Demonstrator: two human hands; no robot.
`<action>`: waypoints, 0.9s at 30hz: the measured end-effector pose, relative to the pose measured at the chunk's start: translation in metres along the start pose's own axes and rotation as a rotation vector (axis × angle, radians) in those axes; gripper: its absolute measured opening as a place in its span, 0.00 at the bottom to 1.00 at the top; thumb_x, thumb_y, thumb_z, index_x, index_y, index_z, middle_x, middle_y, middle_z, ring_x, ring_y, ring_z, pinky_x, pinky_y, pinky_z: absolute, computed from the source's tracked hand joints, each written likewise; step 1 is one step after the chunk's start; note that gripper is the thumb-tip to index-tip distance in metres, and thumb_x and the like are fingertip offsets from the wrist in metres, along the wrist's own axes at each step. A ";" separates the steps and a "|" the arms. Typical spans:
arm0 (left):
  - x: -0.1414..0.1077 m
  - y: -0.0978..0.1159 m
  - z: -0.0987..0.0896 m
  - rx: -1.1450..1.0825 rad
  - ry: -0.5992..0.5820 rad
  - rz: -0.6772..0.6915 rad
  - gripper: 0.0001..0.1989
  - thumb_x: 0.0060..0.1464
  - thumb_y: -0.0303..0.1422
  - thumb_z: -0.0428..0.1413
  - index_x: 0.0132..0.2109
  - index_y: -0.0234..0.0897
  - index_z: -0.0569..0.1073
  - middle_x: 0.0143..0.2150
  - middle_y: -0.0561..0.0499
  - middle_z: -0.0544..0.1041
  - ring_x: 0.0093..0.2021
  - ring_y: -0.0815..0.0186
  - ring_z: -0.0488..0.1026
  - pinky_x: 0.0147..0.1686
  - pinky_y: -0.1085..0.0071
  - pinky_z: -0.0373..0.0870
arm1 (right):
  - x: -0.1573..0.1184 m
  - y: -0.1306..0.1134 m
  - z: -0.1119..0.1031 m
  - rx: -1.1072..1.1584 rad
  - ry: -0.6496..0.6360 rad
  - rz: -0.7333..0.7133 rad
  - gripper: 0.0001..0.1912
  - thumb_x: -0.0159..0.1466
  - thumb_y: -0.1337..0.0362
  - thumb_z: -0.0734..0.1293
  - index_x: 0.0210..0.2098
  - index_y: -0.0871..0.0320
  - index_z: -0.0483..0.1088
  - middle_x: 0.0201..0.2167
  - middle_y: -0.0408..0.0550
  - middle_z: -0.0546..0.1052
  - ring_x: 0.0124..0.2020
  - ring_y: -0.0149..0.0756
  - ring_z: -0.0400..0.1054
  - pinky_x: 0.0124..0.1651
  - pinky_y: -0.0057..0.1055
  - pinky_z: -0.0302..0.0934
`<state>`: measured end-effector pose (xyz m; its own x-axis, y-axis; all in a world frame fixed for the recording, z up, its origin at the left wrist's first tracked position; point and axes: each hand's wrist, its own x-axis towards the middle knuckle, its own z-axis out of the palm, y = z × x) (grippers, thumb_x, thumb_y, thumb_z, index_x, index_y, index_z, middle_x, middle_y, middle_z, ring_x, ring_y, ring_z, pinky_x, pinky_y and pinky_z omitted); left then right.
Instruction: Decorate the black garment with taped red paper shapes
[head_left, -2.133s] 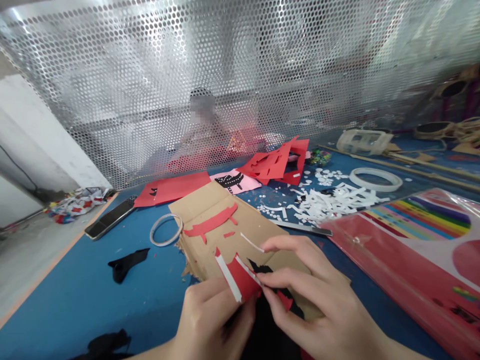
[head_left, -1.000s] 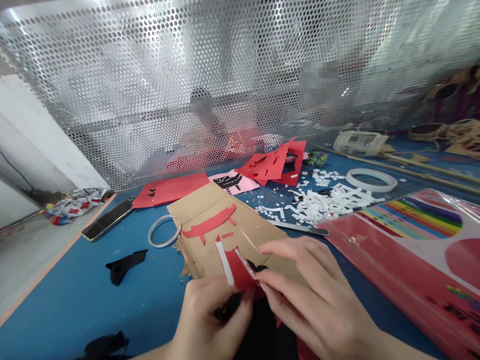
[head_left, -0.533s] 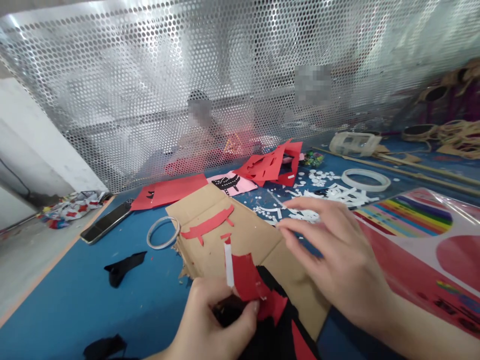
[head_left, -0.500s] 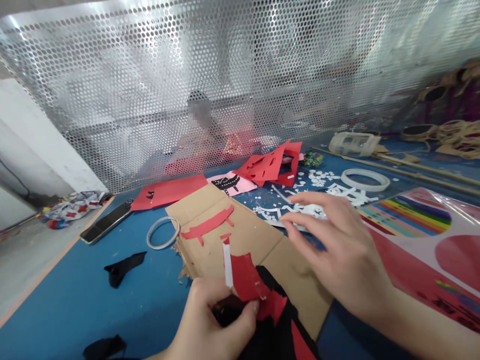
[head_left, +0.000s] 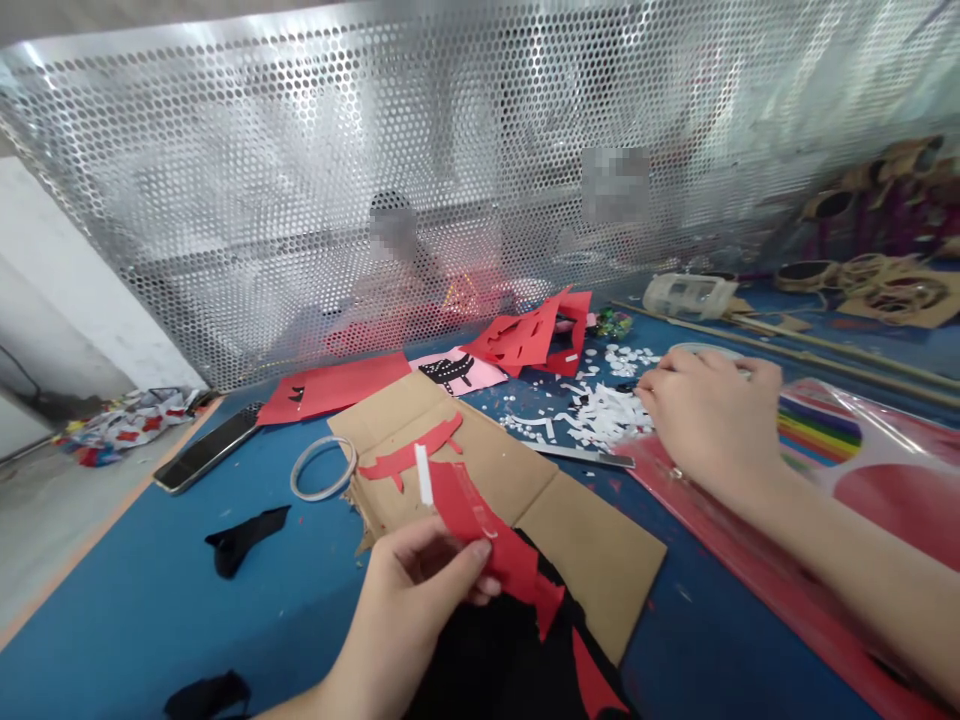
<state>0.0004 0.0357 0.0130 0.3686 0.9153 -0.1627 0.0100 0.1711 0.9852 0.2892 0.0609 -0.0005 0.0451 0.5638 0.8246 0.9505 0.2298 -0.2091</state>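
My left hand (head_left: 427,600) pinches a red paper cutout (head_left: 480,520) between thumb and fingers. A white strip of tape (head_left: 424,474) sticks out from the cutout's upper left end, and a shiny tape patch shows on its face. Below it lies a black piece (head_left: 487,660) with red parts. My right hand (head_left: 712,415) is over the right side, fingers bent and pressed together at the edge of a pile of white paper strips (head_left: 606,412). It covers most of a tape roll (head_left: 705,348). What its fingertips hold, if anything, is hidden.
A folded cardboard sheet (head_left: 600,540) bears another red cutout (head_left: 412,452). Around it lie a second tape roll (head_left: 298,480), a phone (head_left: 206,450), black scraps (head_left: 244,540), a slim metal tool (head_left: 585,456) and a plastic-covered sheet (head_left: 750,540). Perforated metal (head_left: 300,150) stands behind.
My right hand has moved right, from beside the cardboard to the tape roll; the thin pale strip at its fingertips no longer shows. My left hand has raised and turned the red cutout.
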 end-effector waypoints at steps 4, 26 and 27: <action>-0.002 0.005 0.001 0.070 0.005 0.027 0.07 0.47 0.34 0.62 0.27 0.34 0.76 0.21 0.55 0.74 0.22 0.75 0.68 0.22 0.83 0.63 | 0.005 -0.007 -0.001 -0.087 -0.019 0.013 0.13 0.65 0.64 0.55 0.29 0.57 0.68 0.26 0.49 0.66 0.39 0.49 0.65 0.42 0.49 0.51; 0.017 0.005 -0.014 0.159 -0.497 -0.350 0.09 0.47 0.22 0.56 0.37 0.33 0.77 0.24 0.56 0.71 0.25 0.75 0.69 0.29 0.80 0.67 | -0.026 -0.112 -0.025 0.827 -1.008 0.243 0.10 0.65 0.74 0.58 0.39 0.51 0.62 0.32 0.37 0.68 0.33 0.27 0.64 0.34 0.20 0.61; 0.017 0.005 -0.014 0.153 -0.491 -0.355 0.09 0.47 0.23 0.56 0.37 0.33 0.77 0.24 0.56 0.72 0.25 0.75 0.69 0.30 0.80 0.67 | -0.028 -0.113 -0.025 0.840 -1.002 0.253 0.11 0.65 0.75 0.58 0.38 0.52 0.62 0.32 0.37 0.68 0.32 0.27 0.64 0.33 0.19 0.60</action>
<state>-0.0058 0.0571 0.0143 0.7024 0.5315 -0.4734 0.3296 0.3467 0.8782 0.1879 -0.0004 0.0129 -0.3974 0.9162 0.0509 0.4559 0.2453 -0.8555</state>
